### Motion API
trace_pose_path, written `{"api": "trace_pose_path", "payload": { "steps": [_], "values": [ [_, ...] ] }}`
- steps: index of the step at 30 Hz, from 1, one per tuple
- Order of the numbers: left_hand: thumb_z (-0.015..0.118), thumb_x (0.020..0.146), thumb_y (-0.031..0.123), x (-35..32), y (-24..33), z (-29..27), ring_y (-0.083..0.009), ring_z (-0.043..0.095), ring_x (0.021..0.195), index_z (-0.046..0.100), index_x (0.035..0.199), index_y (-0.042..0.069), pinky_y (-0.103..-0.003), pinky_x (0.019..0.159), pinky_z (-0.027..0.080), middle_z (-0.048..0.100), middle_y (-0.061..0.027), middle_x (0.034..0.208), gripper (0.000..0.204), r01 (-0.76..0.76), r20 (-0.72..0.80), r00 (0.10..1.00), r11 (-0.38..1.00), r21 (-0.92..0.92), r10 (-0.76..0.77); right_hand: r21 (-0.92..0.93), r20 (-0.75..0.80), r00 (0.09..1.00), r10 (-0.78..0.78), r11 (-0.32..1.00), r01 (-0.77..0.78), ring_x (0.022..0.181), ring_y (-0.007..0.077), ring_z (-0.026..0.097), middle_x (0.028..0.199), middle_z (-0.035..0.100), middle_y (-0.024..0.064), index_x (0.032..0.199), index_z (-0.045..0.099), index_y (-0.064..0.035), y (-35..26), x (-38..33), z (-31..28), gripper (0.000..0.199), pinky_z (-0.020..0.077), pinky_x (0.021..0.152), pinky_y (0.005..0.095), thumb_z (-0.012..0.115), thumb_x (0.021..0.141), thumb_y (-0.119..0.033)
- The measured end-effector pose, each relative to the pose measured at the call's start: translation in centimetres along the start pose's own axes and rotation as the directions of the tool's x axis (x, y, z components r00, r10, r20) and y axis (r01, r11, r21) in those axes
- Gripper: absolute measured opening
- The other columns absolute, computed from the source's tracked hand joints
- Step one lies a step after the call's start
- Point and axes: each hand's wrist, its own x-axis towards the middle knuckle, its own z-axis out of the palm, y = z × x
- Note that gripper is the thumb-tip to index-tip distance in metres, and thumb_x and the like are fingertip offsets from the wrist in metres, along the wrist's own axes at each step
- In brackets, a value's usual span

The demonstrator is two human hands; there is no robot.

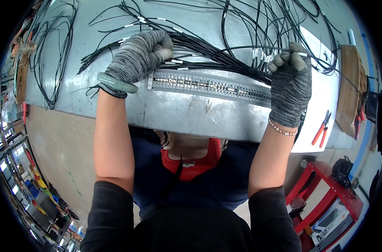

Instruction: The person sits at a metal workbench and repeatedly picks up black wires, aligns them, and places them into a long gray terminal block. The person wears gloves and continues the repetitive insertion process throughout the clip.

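Preferably, handle one wire (249, 46) at a time: support it on both sides of the label before applying tension, and keep it apart from the bundle (235, 63) to avoid snags. The right grip (292, 80) appears to pinch this wire between thumb and fingers, close to a white label; the left grip (141, 56) is curled at the bundle's left part, but whether it grasps a wire cannot be told. The bundle lies on the desk (178, 111), just beyond the terminal strip (212, 87), which rests between the two grips near the front edge. Pull gently (a sharp tug would probably drag neighbouring wires along). Keep the sleeve-like labels (177, 61) turned readable, and leave the pliers (321, 132) aside on the paper (314, 107) meanwhile. The right grip and forearm cover the strip's right end; the left fingertips' contact is concealed; the far wires are cut off at the upper edge; label print is too small to read.
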Motion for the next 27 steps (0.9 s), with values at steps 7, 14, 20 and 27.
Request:
{"api": "trace_pose_path", "payload": {
  "steps": [7,14,20,27],
  "values": [
    [0.074,0.079,0.021,-0.1,3.6,1.2,-0.0179,0.063,0.091,0.062,0.105,0.008,-0.033,0.086,0.052,0.065,-0.0047,0.096,0.031,-0.046,-0.264,0.957,0.965,0.257,0.116,0.017,0.094,0.995,-0.014,1.000,0.012,0.067,0.0216,0.063,0.079,0.063,0.0133,0.109,0.053,0.0049,-0.2,0.0,-0.2,0.023,0.0579,0.062,0.0336,0.050,0.092,-0.010],
    [0.070,0.078,0.020,4.0,5.0,2.1,-0.0265,0.061,0.103,0.061,0.117,0.012,-0.036,0.097,0.046,0.064,-0.0095,0.107,0.041,-0.317,0.173,0.948,0.740,0.593,0.268,-0.036,0.072,0.996,-0.050,0.998,0.053,0.071,0.0227,0.067,0.081,0.064,0.0159,0.108,0.055,0.0058,0.0,-0.1,-0.5,0.022,0.0598,0.065,0.0318,0.049,0.093,-0.009],
    [0.072,0.078,0.019,4.3,5.6,2.6,-0.0232,0.064,0.092,0.066,0.108,0.008,-0.036,0.088,0.049,0.068,-0.0095,0.099,0.032,-0.405,0.140,0.905,0.719,0.565,0.401,-0.194,0.000,0.999,-0.032,0.981,0.032,0.080,0.0287,0.063,0.087,0.062,0.0162,0.111,0.052,0.0051,0.7,0.5,-1.3,0.025,0.0575,0.071,0.0376,0.049,0.092,-0.010],
    [0.070,0.074,0.025,5.6,7.5,0.7,-0.0314,0.063,0.083,0.065,0.097,0.008,-0.040,0.075,0.048,0.067,-0.0148,0.085,0.029,-0.321,0.460,0.885,0.800,0.506,0.064,-0.064,-0.054,0.998,0.025,0.998,-0.028,0.081,0.0286,0.062,0.089,0.060,0.0187,0.111,0.050,0.0085,2.2,1.1,-2.4,0.025,0.0576,0.072,0.0369,0.047,0.093,-0.007]
  ]
}}
